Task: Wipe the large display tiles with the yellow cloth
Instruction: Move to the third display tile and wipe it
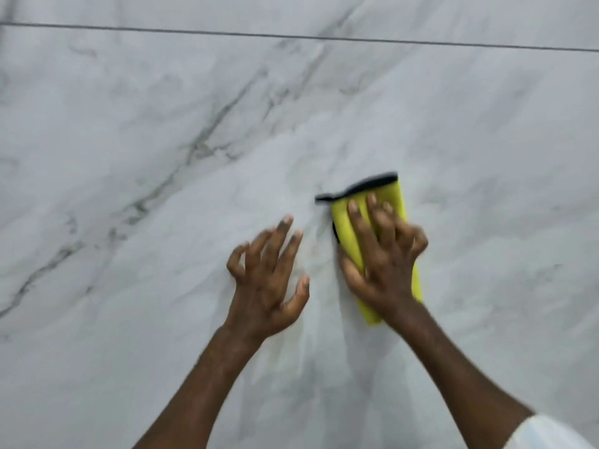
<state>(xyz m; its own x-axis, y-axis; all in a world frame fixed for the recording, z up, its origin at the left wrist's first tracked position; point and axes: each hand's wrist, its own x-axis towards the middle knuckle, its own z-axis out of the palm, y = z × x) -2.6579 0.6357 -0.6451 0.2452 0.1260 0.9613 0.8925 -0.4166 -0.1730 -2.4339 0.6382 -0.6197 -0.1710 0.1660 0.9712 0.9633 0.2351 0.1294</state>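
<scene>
- The cloth [343,228] lies folded on the tile [162,124], right of centre, under the right hand [382,264].
- Its long axis runs away from the person, in line with the fingers, with the black-hemmed end pointing far.
- The right hand presses it flat with spread fingers. The blur hides whether the thumb pinches the edge.
- The left hand [265,280] holds nothing, its bent fingertips propped on the tile just beside the cloth.
- Wiping well probably calls for even palm pressure, overlapping strokes and reaching up to the seam [291,35].
</scene>
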